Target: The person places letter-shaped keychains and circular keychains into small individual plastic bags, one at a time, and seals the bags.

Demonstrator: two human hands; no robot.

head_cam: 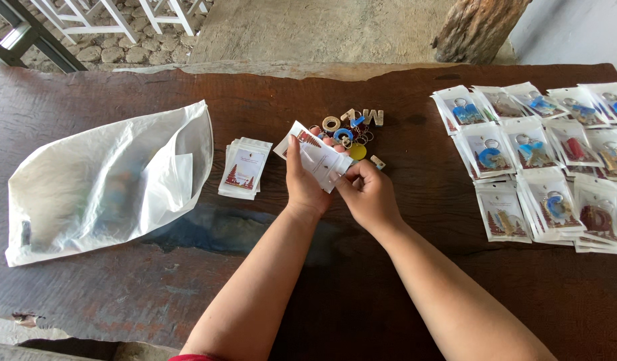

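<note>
While both hands work over the middle of the dark wooden tabletop (402, 281), we hold a small fan of white card packets (315, 155) between them. Our left hand (304, 184) is closed around the lower edge of the packets, thumb laid up along the front card. Our right hand (367, 194) pinches the right end of the same packets with its fingertips (349, 175). The packets are lifted clear of the tabletop and tilted to the right.

Just behind the hands lies a loose heap of keyrings (354, 127): wooden letters, rings, and blue and yellow pieces. It touches neither hand as far as we can tell.

Just left of the left hand sits a neat stack of the same cards (244, 168), flat on the tabletop. Further left, well apart, a large white plastic bag (108, 184) lies open and crumpled.

On the right side, well apart from the hands, filled packets (539, 167) lie in overlapping rows, each with a keyring inside.

Beyond the far edge we see a stone floor (322, 30), white chair legs (121, 17) and a tree trunk (479, 30)
</note>
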